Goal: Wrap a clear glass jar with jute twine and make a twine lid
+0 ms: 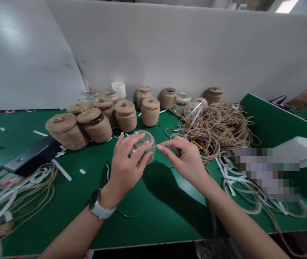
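Observation:
My left hand (128,162) is closed around a small clear glass jar (150,138), its fingers spread across the near side and covering part of it. A strand of jute twine (153,146) runs at the jar's upper part. Right beside the jar, my right hand (186,158) pinches this twine between thumb and forefinger. Beyond the hands stand several twine-wrapped jars (125,117), most with wrapped lids. A big tangled heap of jute twine (223,124) lies behind my right hand.
Bare glass jars (182,102) and a stack of white cups (118,89) stand near the back panel. A black box-like object (32,154), white strips (62,169) and loose twine lie at the left. More white strips (227,176) and a white cup (299,151) are at the right, by a green divider (277,122).

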`<state>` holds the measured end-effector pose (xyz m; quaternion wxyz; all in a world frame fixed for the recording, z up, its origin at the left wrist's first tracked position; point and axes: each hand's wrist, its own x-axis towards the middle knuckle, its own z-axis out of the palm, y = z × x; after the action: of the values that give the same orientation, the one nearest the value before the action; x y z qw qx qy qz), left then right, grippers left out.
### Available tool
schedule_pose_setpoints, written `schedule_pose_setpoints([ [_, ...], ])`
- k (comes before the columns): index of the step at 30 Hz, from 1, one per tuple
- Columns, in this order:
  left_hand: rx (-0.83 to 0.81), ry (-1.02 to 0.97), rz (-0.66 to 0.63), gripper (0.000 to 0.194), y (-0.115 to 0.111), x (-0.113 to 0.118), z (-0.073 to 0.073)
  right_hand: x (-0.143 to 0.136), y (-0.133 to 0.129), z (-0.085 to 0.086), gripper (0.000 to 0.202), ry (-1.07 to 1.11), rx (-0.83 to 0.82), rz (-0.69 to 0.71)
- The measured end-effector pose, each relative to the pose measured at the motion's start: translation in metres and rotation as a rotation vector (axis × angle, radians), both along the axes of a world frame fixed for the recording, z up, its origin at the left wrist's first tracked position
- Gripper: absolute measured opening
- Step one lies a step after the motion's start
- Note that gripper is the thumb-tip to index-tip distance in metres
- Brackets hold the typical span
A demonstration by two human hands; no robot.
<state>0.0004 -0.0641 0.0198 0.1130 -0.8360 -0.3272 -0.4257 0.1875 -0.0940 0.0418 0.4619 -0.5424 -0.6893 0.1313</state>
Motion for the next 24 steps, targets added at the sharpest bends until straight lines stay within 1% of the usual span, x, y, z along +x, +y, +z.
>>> schedule_pose_setpoints([
  [4, 0.021, 0.153, -0.009, 0.051, 0.001, -0.004, -0.008, 0.001, 0.001, -0.002, 0.016, 0.009, 0.003, -0.022],
  [7, 0.02, 0.201, 0.009, 0.057, 0.001, -0.002, -0.01, 0.003, 0.003, -0.003, 0.018, 0.019, 0.008, -0.036],
  [9, 0.009, 0.183, 0.002, 0.052, 0.0, 0.001, -0.009, 0.004, 0.003, -0.004, 0.018, 0.016, 0.014, -0.037],
  [13, -0.051, 0.056, -0.059, 0.035, 0.001, 0.007, -0.006, 0.006, 0.002, -0.003, 0.018, 0.0, 0.015, -0.032],
  [15, -0.081, 0.007, -0.087, 0.03, 0.002, 0.008, -0.006, 0.006, 0.001, -0.002, 0.019, -0.003, 0.012, -0.031],
  [17, -0.068, -0.009, -0.075, 0.029, 0.003, 0.007, -0.005, 0.005, 0.0, 0.0, 0.019, -0.001, 0.013, -0.032],
  [20, -0.012, -0.014, -0.02, 0.03, 0.003, 0.004, -0.005, 0.004, -0.001, 0.0, 0.017, 0.009, 0.012, -0.028],
  [24, -0.047, -0.002, -0.073, 0.034, 0.002, 0.002, -0.005, 0.002, -0.001, -0.001, 0.015, 0.019, 0.017, -0.027],
])
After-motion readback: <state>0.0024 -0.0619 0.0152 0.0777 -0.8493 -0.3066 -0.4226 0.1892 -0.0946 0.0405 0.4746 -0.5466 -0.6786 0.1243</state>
